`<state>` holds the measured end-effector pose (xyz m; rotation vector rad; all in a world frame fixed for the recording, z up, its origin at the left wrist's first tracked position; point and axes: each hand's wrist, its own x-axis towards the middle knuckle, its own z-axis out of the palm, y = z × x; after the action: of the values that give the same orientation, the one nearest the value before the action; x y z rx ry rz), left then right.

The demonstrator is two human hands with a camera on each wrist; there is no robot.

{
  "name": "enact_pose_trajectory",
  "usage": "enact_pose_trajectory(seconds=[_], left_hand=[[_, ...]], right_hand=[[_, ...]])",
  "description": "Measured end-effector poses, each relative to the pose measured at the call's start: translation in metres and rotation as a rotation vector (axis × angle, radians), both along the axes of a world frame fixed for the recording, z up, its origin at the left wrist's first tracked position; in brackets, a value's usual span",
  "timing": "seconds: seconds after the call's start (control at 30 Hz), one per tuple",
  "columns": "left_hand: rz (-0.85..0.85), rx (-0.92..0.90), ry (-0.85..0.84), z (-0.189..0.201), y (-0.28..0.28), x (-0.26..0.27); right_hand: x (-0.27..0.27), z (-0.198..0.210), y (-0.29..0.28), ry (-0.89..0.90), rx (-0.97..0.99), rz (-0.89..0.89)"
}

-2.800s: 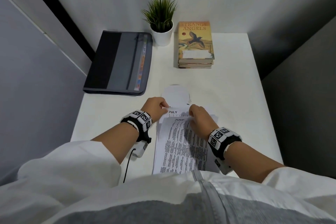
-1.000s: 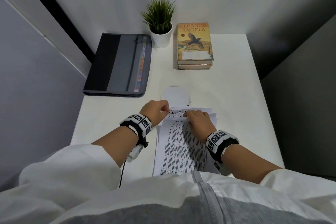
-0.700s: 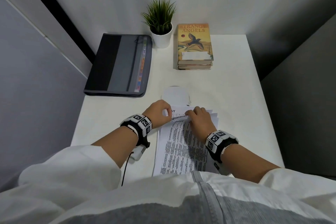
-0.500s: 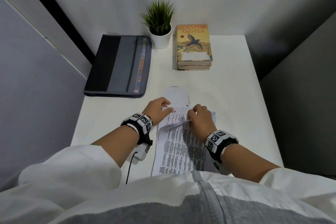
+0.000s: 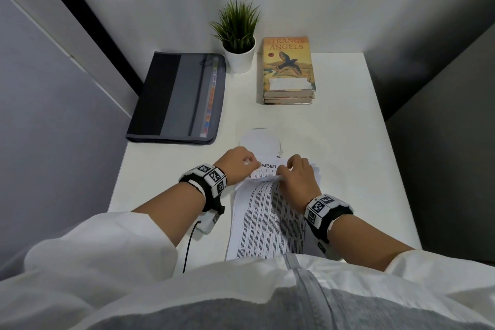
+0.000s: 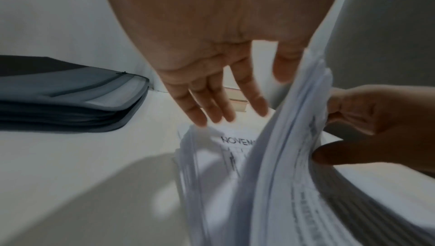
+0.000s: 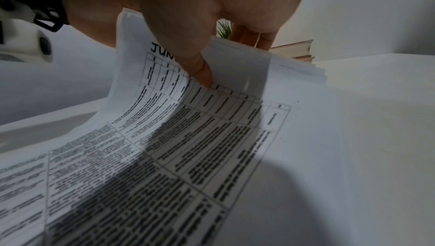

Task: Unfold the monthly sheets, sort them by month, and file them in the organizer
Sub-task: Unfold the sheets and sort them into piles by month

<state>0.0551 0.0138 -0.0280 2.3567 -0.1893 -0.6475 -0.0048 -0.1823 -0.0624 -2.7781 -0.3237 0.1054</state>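
A stack of printed monthly sheets [image 5: 267, 222] lies on the white table [image 5: 340, 142] in front of me. My right hand [image 5: 294, 177] pinches the far edge of the upper sheets [image 7: 164, 129], thumb on the page headed JUNE, and bends them up and towards me. Underneath, a sheet headed NOVEMBER [image 6: 235, 140] shows. My left hand [image 5: 239, 166] is at the stack's far left corner, its straight fingers [image 6: 212, 105] reaching to the top edge of the lower sheets. The dark grey organizer [image 5: 176, 99] lies closed at the back left, apart from both hands.
A potted plant [image 5: 238, 35] and a small pile of books [image 5: 288, 69] stand at the back by the wall. A white paper piece [image 5: 261, 140] lies just beyond the stack. Grey walls close in on both sides of the table.
Both hands have stayed at the stack's far edge, leafing through it. The exposed heading went from JULY to SEPTEMBER, then one ending in AY, and now NOVEMBER.
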Motion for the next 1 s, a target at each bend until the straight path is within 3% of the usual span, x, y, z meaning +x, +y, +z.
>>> enact_pose_trajectory(seconds=[0.1,0.27,0.5,0.8,1.0], left_hand=[[-0.029,0.15,-0.114,-0.007,0.003,0.011],[-0.207,0.349,-0.086,-0.014,0.003,0.017],[-0.131,0.235,-0.192,-0.011,0.003,0.009],[-0.084,-0.063,-0.02,-0.005,0.007,-0.007],[0.021,0.054,-0.148,-0.015,0.007,0.005]], right_hand=[[0.001,-0.001,-0.001,0.011,0.001,0.008],[0.006,-0.006,-0.001,0.116,-0.004,0.045],[0.007,-0.012,-0.002,0.184,0.014,0.059],[0.006,-0.009,0.001,0.156,-0.009,0.04],[0.002,-0.005,0.0,-0.012,-0.022,0.02]])
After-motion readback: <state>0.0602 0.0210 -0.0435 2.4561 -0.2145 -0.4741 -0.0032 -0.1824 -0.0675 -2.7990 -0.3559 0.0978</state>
